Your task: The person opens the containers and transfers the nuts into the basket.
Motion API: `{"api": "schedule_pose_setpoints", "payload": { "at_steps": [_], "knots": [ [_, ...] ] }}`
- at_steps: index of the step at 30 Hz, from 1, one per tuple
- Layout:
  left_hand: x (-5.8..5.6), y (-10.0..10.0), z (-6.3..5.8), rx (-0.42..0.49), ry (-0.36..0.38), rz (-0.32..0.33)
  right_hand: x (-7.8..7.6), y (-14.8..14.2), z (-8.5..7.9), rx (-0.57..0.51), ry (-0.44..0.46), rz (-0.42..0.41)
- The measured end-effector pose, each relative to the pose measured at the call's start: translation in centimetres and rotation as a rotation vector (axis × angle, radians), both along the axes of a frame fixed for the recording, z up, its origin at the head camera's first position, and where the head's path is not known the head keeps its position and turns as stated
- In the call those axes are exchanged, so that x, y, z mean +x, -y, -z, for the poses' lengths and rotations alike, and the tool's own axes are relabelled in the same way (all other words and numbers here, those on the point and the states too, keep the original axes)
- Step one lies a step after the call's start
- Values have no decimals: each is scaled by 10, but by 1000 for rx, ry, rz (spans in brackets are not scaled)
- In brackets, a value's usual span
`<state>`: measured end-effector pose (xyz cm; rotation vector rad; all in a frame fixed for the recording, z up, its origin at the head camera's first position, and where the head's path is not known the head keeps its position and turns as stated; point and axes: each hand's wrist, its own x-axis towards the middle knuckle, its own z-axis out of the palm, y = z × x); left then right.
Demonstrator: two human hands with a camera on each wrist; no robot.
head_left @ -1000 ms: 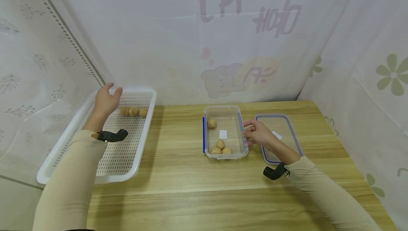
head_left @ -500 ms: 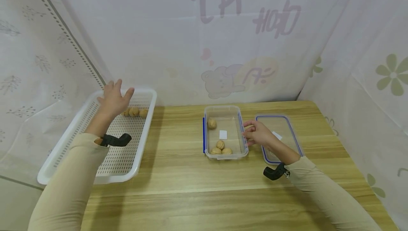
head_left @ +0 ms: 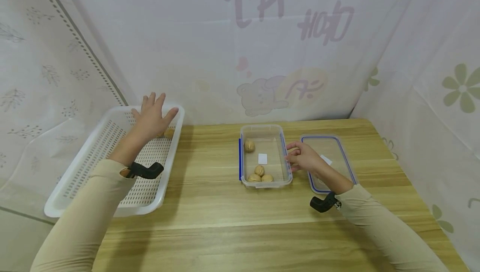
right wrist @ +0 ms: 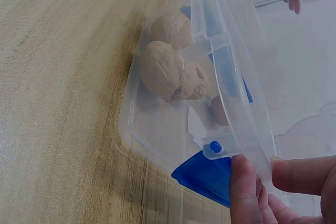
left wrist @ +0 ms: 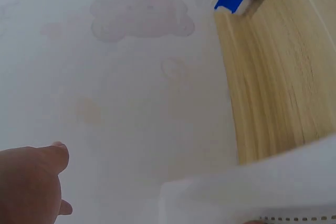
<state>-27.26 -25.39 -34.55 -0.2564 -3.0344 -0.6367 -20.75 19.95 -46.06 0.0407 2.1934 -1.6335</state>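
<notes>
My left hand hovers over the far end of a white perforated plastic basket, fingers spread and holding nothing. Walnuts lie in that basket just under it, partly hidden by the hand. In the left wrist view only part of the left hand shows at the lower left. My right hand pinches the right wall of a clear plastic food box. Thumb and fingers sit on either side of the wall by a blue clip. Several walnuts rest inside the box.
A clear lid with a blue seal lies right of the box, partly behind the right hand. The wooden table spans between basket and box. Patterned white curtains enclose the back and sides.
My left hand has shifted rightward over the basket with its fingers spreading wider, and now covers more of the walnuts there. The right hand and the box have stayed put.
</notes>
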Motion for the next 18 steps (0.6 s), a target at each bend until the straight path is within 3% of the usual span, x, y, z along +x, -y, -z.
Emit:
{"api": "schedule_pose_setpoints", "payload": {
  "at_steps": [18],
  "knots": [
    [13, -62, -6, -57, 29, 162, -2, 0, 2, -6, 5, -5]
  ]
}}
